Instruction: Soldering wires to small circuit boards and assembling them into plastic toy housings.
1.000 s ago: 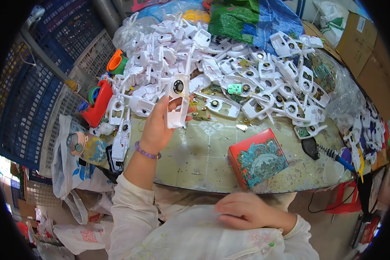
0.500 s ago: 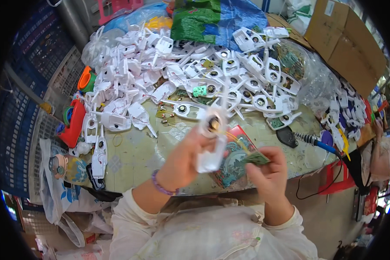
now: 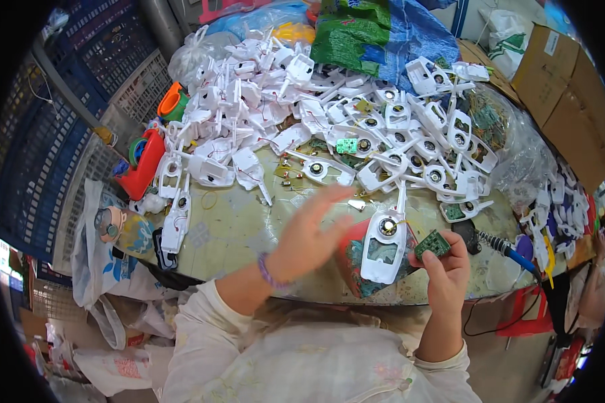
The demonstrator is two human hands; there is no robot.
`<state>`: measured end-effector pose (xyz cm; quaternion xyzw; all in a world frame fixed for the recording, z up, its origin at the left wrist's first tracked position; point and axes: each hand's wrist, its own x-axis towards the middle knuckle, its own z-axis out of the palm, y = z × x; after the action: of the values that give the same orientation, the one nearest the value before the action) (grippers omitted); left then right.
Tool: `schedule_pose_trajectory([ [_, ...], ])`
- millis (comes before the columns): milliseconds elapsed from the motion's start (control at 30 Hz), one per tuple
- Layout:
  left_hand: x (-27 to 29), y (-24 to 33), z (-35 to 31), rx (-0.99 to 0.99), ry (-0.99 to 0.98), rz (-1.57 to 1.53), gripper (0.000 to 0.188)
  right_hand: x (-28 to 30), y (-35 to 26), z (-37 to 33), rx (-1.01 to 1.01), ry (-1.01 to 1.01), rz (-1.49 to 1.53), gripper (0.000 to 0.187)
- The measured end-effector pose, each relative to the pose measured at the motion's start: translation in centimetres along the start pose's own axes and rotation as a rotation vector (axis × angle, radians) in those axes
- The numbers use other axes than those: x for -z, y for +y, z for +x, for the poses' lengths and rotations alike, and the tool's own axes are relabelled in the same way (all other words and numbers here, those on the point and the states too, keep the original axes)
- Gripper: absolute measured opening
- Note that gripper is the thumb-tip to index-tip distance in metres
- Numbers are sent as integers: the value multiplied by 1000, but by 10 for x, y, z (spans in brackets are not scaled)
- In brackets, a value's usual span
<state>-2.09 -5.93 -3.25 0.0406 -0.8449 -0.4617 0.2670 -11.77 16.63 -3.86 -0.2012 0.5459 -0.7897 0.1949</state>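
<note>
My right hand [image 3: 448, 272] pinches a small green circuit board [image 3: 433, 246] between thumb and fingers. Thin yellowish wires run from the board towards a speaker [image 3: 388, 227] set in a white plastic housing [image 3: 382, 274] with a long narrow handle. That housing lies over a red-edged, greenish flat item [image 3: 353, 263] whose kind I cannot make out. To its left, my left hand [image 3: 310, 235] is in the air, blurred, with fingers apart and nothing in them. A small whitish piece [image 3: 357, 204] lies just beyond its fingertips.
A large heap of white plastic housings [image 3: 249, 101] covers the back of the table [image 3: 235, 221]. At the right lie a soldering iron [image 3: 517, 257] and its cable. A cardboard box [image 3: 561, 80] stands at the back right, and a red tape dispenser [image 3: 146, 168] sits at the left.
My left hand has let go of the white housing, which now lies on the table in front of me, and moved slightly left of it. My right hand still holds the circuit board. The view has shifted.
</note>
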Motion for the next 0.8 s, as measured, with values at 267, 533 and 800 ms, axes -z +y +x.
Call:
schedule_pose_trajectory([
  [267, 14, -6, -28, -278, -261, 166, 27, 0, -7, -1, 48, -44, -115, 45],
  [533, -22, 17, -25, -465, -252, 261, 29, -7, -9, 4, 77, -66, -378, 41],
  [800, -11, 12, -45, -491, -330, 263, 38, -11, -8, 7, 85, -32, -419, 32],
])
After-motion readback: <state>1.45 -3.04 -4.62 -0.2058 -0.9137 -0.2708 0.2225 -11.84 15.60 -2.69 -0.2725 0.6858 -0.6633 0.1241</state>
